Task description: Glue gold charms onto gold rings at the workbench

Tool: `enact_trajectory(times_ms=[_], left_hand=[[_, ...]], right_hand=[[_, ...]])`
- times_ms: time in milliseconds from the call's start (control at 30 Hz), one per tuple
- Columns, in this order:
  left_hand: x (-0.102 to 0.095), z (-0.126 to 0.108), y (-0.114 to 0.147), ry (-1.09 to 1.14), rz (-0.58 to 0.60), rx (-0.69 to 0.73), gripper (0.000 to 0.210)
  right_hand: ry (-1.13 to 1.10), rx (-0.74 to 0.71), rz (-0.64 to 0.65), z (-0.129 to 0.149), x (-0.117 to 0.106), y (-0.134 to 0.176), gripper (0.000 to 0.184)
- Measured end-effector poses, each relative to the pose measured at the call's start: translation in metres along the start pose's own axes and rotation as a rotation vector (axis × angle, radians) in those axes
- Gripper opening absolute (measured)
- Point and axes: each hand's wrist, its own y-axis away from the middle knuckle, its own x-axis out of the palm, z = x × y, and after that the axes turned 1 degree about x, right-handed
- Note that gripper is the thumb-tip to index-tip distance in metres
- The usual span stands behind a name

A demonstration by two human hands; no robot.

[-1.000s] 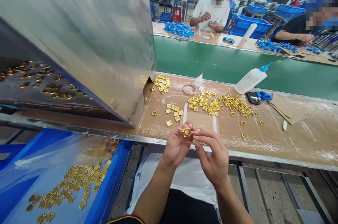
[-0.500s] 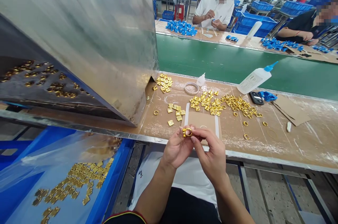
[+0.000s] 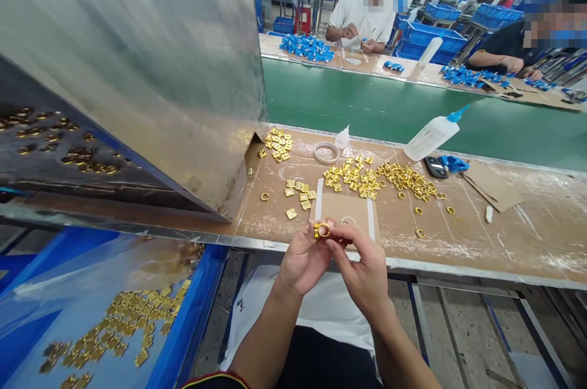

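Between my two hands is a gold ring [image 3: 324, 230] with a small gold square piece [image 3: 316, 230] against its left side. My left hand [image 3: 300, 263] pinches the square piece between thumb and fingers. The fingertips of my right hand [image 3: 364, 266] grip the ring from the right. Just beyond my hands lies a sheet of cardboard [image 3: 343, 208] with white strips along its sides. Loose gold square pieces [image 3: 303, 196] are at its left, and more [image 3: 353, 176] lie behind it. A heap of gold rings [image 3: 408, 181] spreads out to the right.
A tall metal box [image 3: 183, 71] stands at the left. Below it, a blue crate [image 3: 208, 279] holds gold pieces on plastic. A glue bottle [image 3: 431, 137], a tape roll [image 3: 326, 152] and a black device [image 3: 435, 167] are on the bench. Across the green belt [image 3: 358, 92], co-workers handle blue pieces.
The view has shifted slightly, so the bench items appear a little further left. Both hands keep their grip on the ring and square piece, with hardly any movement.
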Motion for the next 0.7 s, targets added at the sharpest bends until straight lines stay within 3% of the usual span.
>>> enact_trajectory(times_ms=[300,700], left_hand=[[-0.0052,0.0001,0.0018,-0.021,0.016,0.014,0.036],[-0.0024,-0.0026,0.0036,-0.006,0.008,0.041,0.041]], right_hand=[[-0.007,0.039,0.014,0.0009,0.0016,0.0015,0.013],[-0.177,0.207,0.087,0.0029,0.0021,0.0042,0.051]])
